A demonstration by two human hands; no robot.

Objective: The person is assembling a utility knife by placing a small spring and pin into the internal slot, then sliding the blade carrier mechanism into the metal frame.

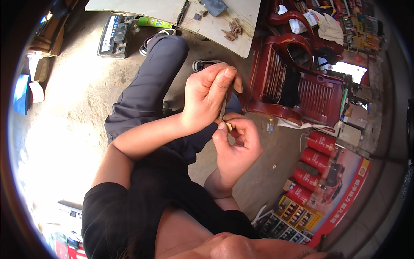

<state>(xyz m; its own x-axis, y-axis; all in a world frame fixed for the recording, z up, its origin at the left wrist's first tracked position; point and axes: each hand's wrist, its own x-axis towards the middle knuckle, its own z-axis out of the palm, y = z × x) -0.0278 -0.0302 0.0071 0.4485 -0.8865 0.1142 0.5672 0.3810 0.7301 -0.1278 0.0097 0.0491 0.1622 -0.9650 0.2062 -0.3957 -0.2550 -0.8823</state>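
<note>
My left hand (209,95) is closed around a thin, dark, narrow tool (224,107), its thumb on top. The tool points down toward my right hand and looks like a small blade or pick; its kind is hard to make out. Just below it, my right hand (239,146) pinches a small yellowish piece (229,126) between thumb and fingers. The tool's tip meets or nearly meets that piece; the fingers partly hide the spot. Both hands are held together above my lap, over my dark trousers (148,86).
Ahead stands a pale table (215,32) with brown scraps (233,29) and a black pen-like item (182,13). A car battery (115,36) and a green tube (154,22) lie beyond my left foot. Right are a reddish wooden chair (276,77) and red cans (315,159).
</note>
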